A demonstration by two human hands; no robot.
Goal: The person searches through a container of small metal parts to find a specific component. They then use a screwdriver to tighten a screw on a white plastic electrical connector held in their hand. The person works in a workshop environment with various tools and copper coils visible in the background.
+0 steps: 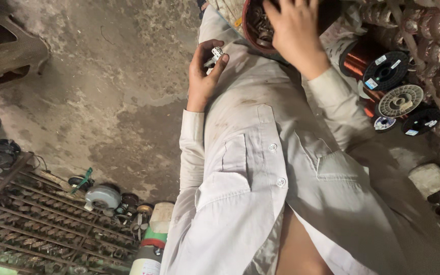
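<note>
- Nearest the lens is the person's own pale, stained button-up shirt (pixel 281 173), filling the lower middle of the view, both sleeves running up toward the hands.
- Left hand (pixel 203 76) is curled closed around a small silvery metal part (pixel 217 53); the part sticks out at the fingertips, pinched between thumb and fingers, above the shirt front.
- Right hand (pixel 294 30) lies palm-down, fingers spread, inside a round reddish-brown bowl (pixel 250 30) of small metal pieces at the top edge; whether it grips anything I cannot tell.
- Bowl and silvery part are near each other, the part just left of and below the bowl's rim.
- Spools of copper-coloured wire (pixel 383 71) sit to the right.
- Grey stained concrete floor (pixel 103 91) spreads left, with a rusty metal grate (pixel 36 229) at the lower left and a green-and-white cylinder (pixel 151 244) beside it.
</note>
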